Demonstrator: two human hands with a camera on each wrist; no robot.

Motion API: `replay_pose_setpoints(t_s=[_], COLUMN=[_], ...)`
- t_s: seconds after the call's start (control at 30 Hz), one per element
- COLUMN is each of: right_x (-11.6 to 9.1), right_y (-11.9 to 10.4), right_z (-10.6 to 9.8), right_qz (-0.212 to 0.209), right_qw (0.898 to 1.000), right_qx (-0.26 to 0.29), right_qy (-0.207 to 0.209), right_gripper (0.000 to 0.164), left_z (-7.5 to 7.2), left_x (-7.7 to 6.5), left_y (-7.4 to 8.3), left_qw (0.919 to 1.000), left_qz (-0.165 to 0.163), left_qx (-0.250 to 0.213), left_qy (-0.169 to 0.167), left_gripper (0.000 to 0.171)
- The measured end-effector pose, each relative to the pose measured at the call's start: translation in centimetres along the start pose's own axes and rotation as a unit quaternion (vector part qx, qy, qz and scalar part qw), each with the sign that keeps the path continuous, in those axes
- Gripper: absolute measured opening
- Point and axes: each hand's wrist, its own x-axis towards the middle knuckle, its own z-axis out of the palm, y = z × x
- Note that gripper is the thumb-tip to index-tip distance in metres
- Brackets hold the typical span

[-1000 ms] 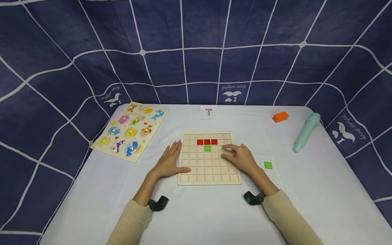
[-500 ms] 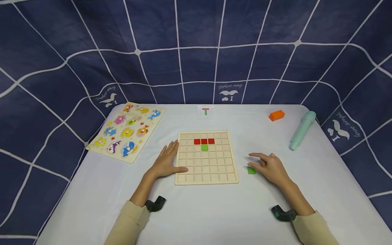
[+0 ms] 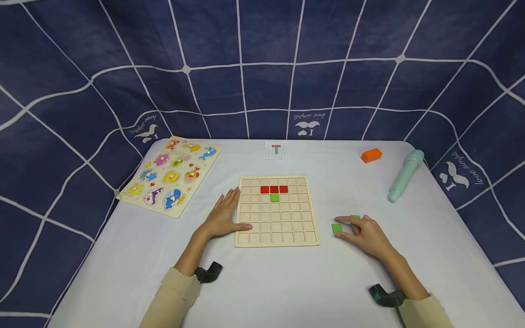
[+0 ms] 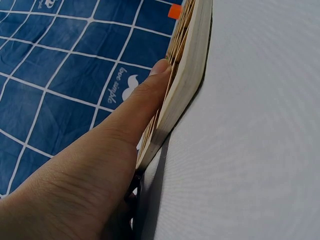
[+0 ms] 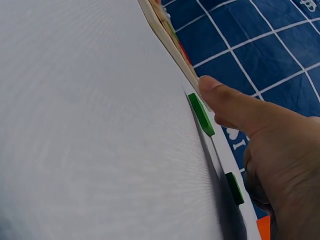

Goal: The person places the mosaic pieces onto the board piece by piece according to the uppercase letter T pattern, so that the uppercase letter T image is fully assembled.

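Observation:
A wooden grid board [image 3: 276,223] lies in front of me with three red square tiles [image 3: 274,189] in a row and one green tile [image 3: 274,197] below the middle one. My left hand [image 3: 223,216] rests at the board's left edge, fingers along its side and thumb over the lower-left cells. Right of the board, my right hand [image 3: 367,234] has its thumb and index finger parted around a loose green tile [image 3: 337,228], which lies on the table in the right wrist view. Another loose green tile [image 3: 355,216] is partly hidden behind the right fingers.
A pattern card [image 3: 276,150] lies at the table's back. On the left is an animal knob puzzle [image 3: 180,175]. An orange block [image 3: 371,155] and a mint-green cylinder [image 3: 406,176] lie at the back right. A dark blue curtain [image 3: 262,86] hangs behind.
My right hand has moved off the board's right side, rightward to the loose green tiles, and lowered around the nearer one. The left hand has stayed on the board; the head view shifted slightly.

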Motion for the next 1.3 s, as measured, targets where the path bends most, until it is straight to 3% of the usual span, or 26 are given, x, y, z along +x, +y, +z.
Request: replay_pose_setpoints(t_s=[0.2, 0.77, 1.03, 1.3], right_x=[-0.3, 0.0, 2.2, 5.3], right_y=[0.4, 0.4, -0.7, -3.6], right_z=[0.3, 0.5, 1.2, 3.5], right_qz=[-0.001, -0.027, -0.053, -0.078], right_qw=[1.0, 0.999, 0.997, 0.997], right_qx=[-0.012, -0.013, -0.011, -0.006], right_qy=[-0.007, 0.024, 0.047, 0.029], right_gripper=[0.036, 0.03, 0.031, 0.033], left_z=[0.0, -0.1, -0.1, 0.1], left_x=[0.1, 0.1, 0.0, -0.1], left_y=[0.0, 0.1, 0.0, 0.0], left_qw=[1.0, 1.0, 1.0, 1.0], left_qz=[0.003, 0.001, -0.006, 0.001], left_qx=[0.003, 0.0, -0.003, 0.002], left_qy=[0.002, -0.002, -0.001, 0.001], left_gripper=[0.122, 0.122, 0.122, 0.121])
